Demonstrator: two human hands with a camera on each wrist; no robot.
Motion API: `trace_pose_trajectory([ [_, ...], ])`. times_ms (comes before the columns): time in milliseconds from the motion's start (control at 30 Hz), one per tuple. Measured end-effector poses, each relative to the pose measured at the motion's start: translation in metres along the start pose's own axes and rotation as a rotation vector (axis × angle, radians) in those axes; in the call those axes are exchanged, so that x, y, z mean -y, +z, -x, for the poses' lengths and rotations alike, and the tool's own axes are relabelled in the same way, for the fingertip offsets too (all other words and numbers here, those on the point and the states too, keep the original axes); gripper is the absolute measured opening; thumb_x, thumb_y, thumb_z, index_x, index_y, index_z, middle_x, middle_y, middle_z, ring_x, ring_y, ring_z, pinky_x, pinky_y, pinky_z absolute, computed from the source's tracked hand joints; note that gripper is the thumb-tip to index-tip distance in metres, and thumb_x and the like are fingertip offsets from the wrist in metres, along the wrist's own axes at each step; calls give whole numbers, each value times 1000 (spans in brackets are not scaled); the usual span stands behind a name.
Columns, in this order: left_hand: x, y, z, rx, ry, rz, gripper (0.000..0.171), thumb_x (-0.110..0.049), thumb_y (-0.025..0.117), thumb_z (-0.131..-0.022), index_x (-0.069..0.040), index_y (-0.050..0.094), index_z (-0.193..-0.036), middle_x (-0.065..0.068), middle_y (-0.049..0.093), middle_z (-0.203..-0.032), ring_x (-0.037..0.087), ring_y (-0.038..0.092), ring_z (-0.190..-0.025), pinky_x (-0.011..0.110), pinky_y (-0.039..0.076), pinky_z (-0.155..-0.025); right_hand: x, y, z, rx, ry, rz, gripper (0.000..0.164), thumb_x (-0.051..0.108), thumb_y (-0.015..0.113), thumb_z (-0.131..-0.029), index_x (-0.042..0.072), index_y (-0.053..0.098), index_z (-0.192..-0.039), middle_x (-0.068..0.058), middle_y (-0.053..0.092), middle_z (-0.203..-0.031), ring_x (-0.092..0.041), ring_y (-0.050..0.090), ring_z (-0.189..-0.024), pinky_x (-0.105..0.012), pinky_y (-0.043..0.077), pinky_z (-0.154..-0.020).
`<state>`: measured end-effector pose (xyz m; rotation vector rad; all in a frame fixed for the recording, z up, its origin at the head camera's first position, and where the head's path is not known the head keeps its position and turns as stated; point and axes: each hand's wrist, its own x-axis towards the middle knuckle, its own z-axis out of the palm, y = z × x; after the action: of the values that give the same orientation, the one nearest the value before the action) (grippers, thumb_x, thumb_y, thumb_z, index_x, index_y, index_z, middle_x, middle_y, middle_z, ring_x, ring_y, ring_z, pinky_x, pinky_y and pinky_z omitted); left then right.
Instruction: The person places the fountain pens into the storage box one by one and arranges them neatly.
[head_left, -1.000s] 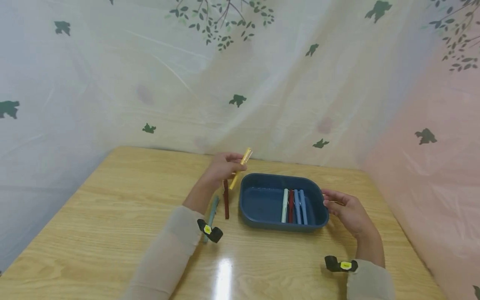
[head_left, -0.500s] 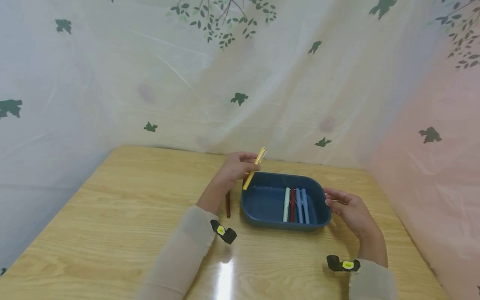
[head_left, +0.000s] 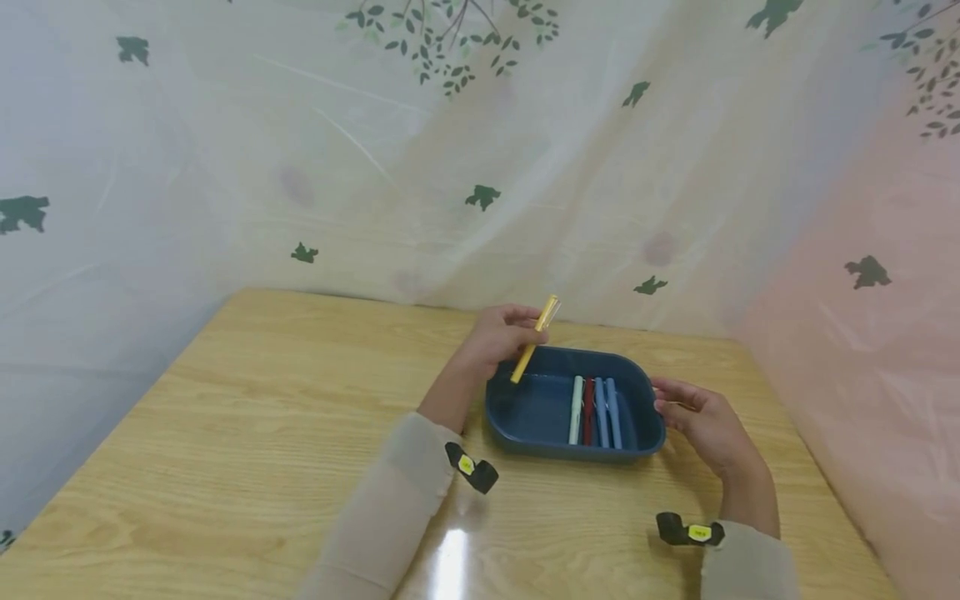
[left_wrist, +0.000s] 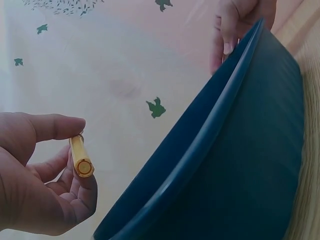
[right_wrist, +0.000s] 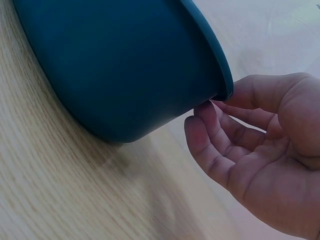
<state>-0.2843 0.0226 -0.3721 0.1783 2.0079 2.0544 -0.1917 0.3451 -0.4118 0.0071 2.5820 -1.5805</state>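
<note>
My left hand (head_left: 501,337) pinches a yellow pen (head_left: 526,360) between thumb and fingers. The pen slants, its clip end up and its lower end over the left part of a dark blue rectangular box (head_left: 528,408). In the left wrist view, the round end of the pen (left_wrist: 83,167) faces the camera, apart from the box wall. My right hand (head_left: 697,421) pinches the rim at the box's right end, with the thumb (right_wrist: 255,92) at the rim and fingers beneath it. Inside the box lie a pale mint pen (head_left: 576,410), a dark red pen (head_left: 588,412) and two blue pens (head_left: 614,414), side by side.
The box stands on a wooden table (head_left: 225,467). A hanging sheet with leaf and bird prints (head_left: 420,167) closes off the back and sides. My left forearm sleeve (head_left: 390,508) crosses the table in front of the box's left side.
My left hand has carried the yellow pen rightward, from beside the box to over its left part. The dark red and green pens on the table are now hidden behind my left arm.
</note>
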Motion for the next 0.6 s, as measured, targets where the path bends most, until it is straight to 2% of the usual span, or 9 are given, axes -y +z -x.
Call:
trace_pose_trajectory([
  [100, 0, 3, 1, 7, -3, 4, 42, -7, 81, -87, -7, 68, -128, 8, 71, -116, 21, 68, -96, 40, 58, -86, -1, 1, -1, -5, -3, -1, 50, 22, 61, -105, 2, 50, -150, -20, 53, -138, -4, 61, -106, -18, 55, -89],
  [267, -1, 13, 2, 14, -5, 23, 39, -6, 80, -88, -8, 70, -125, 8, 72, -114, 31, 69, -105, 42, 58, -85, -4, 0, -1, -4, -2, -4, 52, 24, 62, -105, 2, 49, -150, -20, 54, -137, -3, 62, -106, -18, 55, -89],
  [467, -2, 23, 2, 14, -2, 24, 38, -7, 81, -87, -9, 70, -124, 5, 72, -110, 28, 69, -98, 38, 59, -80, -4, -1, -1, -4, -6, -9, 52, 25, 62, -105, 2, 49, -150, -19, 54, -137, -3, 61, -106, -18, 55, -89],
  [600, -1, 29, 1, 10, -10, 50, 37, -7, 82, -86, -10, 71, -122, 3, 71, -106, 32, 69, -102, 43, 58, -85, -4, -1, -1, -2, -3, -8, 52, 25, 62, -105, 2, 49, -150, -19, 53, -138, -3, 61, -107, -18, 55, -89],
])
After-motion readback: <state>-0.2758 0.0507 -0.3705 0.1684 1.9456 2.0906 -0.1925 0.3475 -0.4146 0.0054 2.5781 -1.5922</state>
